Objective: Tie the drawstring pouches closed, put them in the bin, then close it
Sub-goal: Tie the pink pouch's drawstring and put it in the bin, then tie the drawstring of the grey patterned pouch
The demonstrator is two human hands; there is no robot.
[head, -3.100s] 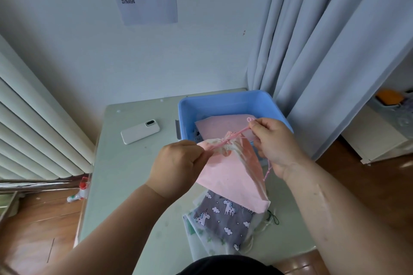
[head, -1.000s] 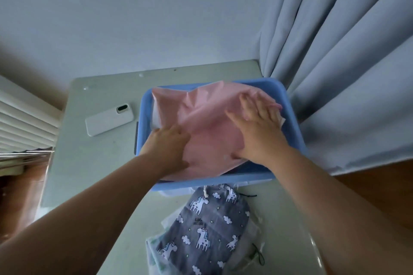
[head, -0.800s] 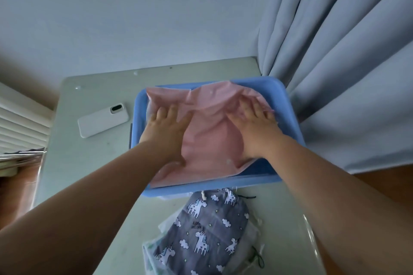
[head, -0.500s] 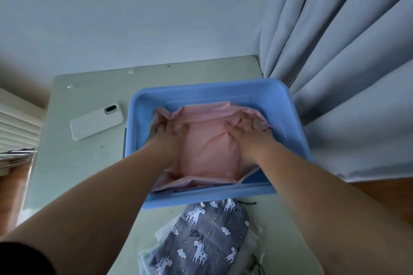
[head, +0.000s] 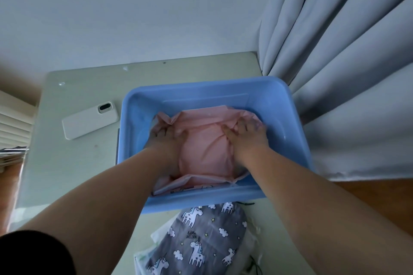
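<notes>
A blue plastic bin [head: 298, 131] stands open-topped on the pale green bench [head: 73, 163], toward its 3 o'clock side, and a pink drawstring pouch [head: 205, 149] lies inside it, covering most of the bin's floor, with its edges crumpled up against the walls. Both arms reach in from 6 o'clock. The left hand [head: 166, 139] presses down on the pouch's 9 o'clock side and the right hand [head: 245, 137] on its 3 o'clock side; on both, the fingers are released and spread over the fabric, pushing it down, not grasping it. How the pouch's drawstring lies cannot be made out. At 6 o'clock of the bin, just beside its near wall, a grey unicorn-print pouch [head: 201, 241] lies on the bench atop some pale, thin material [head: 157, 235]. At 9 o'clock of the bin a white phone [head: 89, 121] lies camera-side up, close to the bin's wall. A grey curtain [head: 346, 73] hangs at 3 o'clock, against the bin's far corner.
</notes>
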